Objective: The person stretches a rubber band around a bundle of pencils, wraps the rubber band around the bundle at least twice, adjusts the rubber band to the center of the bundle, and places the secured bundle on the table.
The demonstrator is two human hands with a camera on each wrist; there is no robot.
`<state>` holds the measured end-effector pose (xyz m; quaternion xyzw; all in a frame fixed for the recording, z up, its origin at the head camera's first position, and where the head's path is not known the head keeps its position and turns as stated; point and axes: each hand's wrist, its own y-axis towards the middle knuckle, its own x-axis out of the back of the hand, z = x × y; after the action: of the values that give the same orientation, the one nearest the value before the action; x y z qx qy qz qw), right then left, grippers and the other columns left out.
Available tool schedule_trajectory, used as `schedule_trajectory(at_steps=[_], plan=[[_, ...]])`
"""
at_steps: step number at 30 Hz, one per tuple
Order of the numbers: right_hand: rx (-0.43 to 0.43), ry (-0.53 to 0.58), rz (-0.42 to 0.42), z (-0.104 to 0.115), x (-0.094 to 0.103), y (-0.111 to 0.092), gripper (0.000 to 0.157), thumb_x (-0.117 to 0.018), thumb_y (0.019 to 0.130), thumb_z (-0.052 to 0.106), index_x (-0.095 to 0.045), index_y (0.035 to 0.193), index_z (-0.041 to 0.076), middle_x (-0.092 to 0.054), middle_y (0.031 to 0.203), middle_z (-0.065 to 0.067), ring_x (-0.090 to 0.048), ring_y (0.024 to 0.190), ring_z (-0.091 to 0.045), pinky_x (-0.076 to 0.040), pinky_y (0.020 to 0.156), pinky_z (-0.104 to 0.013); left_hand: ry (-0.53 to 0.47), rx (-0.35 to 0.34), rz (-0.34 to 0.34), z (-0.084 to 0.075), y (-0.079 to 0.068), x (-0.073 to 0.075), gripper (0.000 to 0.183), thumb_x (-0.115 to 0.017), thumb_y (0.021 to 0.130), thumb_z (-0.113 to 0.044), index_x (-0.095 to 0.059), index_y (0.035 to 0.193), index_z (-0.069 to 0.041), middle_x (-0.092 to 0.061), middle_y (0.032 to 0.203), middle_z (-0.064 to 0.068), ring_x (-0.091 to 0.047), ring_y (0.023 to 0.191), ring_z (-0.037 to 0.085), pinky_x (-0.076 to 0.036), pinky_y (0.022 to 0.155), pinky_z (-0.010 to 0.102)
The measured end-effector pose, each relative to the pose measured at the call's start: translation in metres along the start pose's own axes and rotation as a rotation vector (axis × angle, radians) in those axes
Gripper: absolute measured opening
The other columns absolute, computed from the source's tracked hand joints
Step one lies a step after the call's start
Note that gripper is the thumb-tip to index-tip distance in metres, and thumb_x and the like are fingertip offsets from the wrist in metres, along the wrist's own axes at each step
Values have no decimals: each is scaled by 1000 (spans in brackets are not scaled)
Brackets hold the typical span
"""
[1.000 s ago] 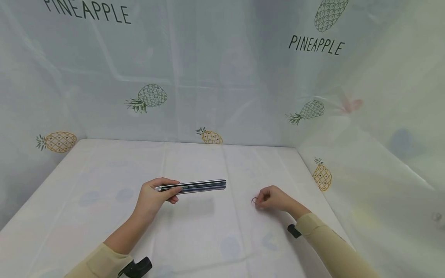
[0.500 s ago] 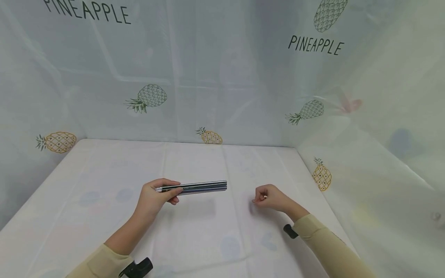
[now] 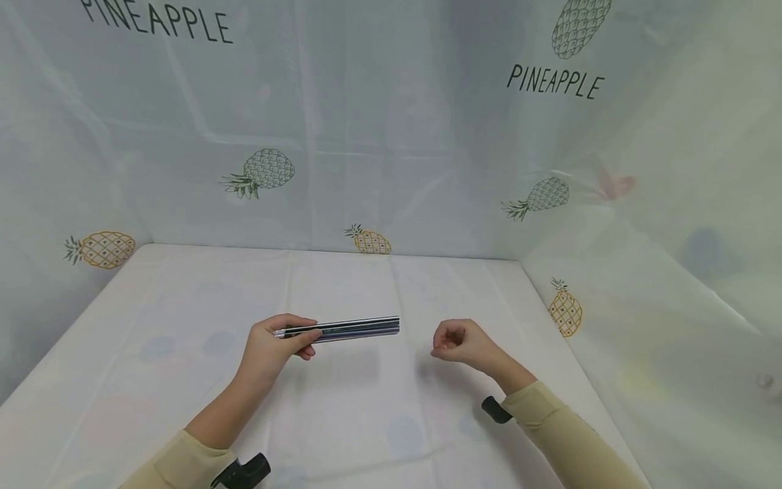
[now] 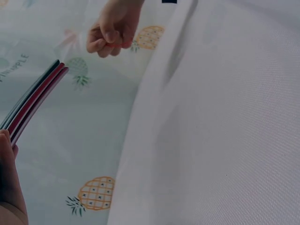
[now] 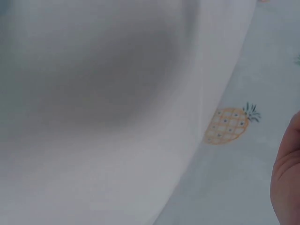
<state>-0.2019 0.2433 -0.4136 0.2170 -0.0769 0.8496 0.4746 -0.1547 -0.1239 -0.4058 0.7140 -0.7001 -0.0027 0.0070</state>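
In the head view my left hand [image 3: 275, 343] grips a bundle of several slim dark and silvery pencils [image 3: 360, 329] by their left end, between thumb and fingers. The bundle lies nearly level above the table, its free ends toward the right. The left wrist view shows dark, red and pink pencils [image 4: 40, 91] side by side. My right hand [image 3: 467, 346] is a short way right of those free ends, fingers curled in. A thin red rubber band [image 4: 118, 45] shows across its pinched fingers in the left wrist view. In the right wrist view only part of the right hand [image 5: 288, 183] appears.
A white cloth covers the table [image 3: 342, 421]. Pale sheeting [image 3: 391, 136] printed with pineapples rises behind it and along the right side. A black wrist mount [image 3: 244, 471] sits below the left sleeve, another black mount [image 3: 496, 409] below the right sleeve.
My right hand has lifted and moved left, toward the pencils' free ends, with the rubber band in its fingers. The left hand and the pencils have stayed almost still.
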Motion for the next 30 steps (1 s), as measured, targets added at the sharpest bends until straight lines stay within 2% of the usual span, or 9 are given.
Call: schedule_trajectory(at_steps=[3, 5, 9, 12, 17, 21, 24, 27, 30], plan=[[18, 73, 33, 7, -3, 1, 10, -66, 83, -11, -65, 90, -4, -66, 86, -9, -51, 70, -11, -47, 58, -23, -3, 3, -5, -1, -1, 0, 32, -83, 78, -12, -71, 101, 5, -69, 75, 16, -67, 65, 39, -59, 68, 38], [43, 125, 66, 11, -5, 2, 15, -61, 87, -12, -66, 98, -3, -69, 101, -16, -57, 75, -16, -54, 65, -28, -9, 8, -10, -1, -1, 0, 31, -83, 78, -12, -71, 101, 5, -69, 74, 16, -67, 65, 39, -59, 68, 39], [113, 206, 109, 16, -8, 5, 23, -48, 93, -15, -62, 107, -4, -62, 125, -21, -63, 100, -29, -56, 83, -43, -14, 11, -18, -1, -1, 0, 31, -83, 78, -12, -71, 101, 5, -69, 75, 16, -67, 66, 41, -59, 69, 39], [125, 218, 97, 20, -12, 7, 17, -45, 99, -10, -59, 107, -3, -57, 134, -16, -61, 112, -33, -55, 83, -46, -13, 9, -19, -2, -1, 1, 31, -83, 78, -12, -71, 102, 5, -69, 74, 16, -67, 66, 40, -59, 69, 39], [65, 209, 31, 26, -17, 11, 15, -56, 95, -8, -53, 108, 0, -55, 137, -14, -63, 110, -32, -58, 73, -45, -19, 11, -20, -2, -2, 1, 31, -83, 79, -11, -71, 102, 5, -69, 73, 17, -67, 64, 38, -59, 68, 37], [32, 200, -14, 31, -20, 12, 16, -67, 89, -4, -58, 102, -4, -57, 134, -16, -66, 103, -32, -58, 70, -45, -16, 11, -22, -2, -1, 1, 31, -82, 79, -12, -70, 102, 5, -68, 73, 18, -67, 62, 34, -58, 68, 35], [54, 213, -20, 36, -23, 12, 30, -72, 85, -2, -65, 114, -3, -53, 140, -14, -64, 107, -33, -58, 73, -45, -15, 5, -20, -2, -1, 1, 32, -82, 79, -11, -70, 103, 6, -68, 73, 16, -67, 61, 32, -59, 68, 35], [115, 227, -15, 40, -26, 13, 54, -73, 82, -6, -57, 133, 2, -47, 145, -13, -59, 114, -37, -57, 77, -42, -24, -1, -20, -1, -1, 1, 31, -82, 79, -11, -70, 102, 6, -68, 73, 15, -67, 61, 32, -59, 67, 36], [170, 221, -17, 45, -29, 14, 60, -75, 81, -4, -52, 136, 2, -44, 147, -14, -55, 118, -38, -57, 78, -38, -38, -20, -13, -1, -1, -1, 31, -82, 79, -10, -70, 102, 7, -68, 73, 16, -67, 62, 34, -59, 66, 38]])
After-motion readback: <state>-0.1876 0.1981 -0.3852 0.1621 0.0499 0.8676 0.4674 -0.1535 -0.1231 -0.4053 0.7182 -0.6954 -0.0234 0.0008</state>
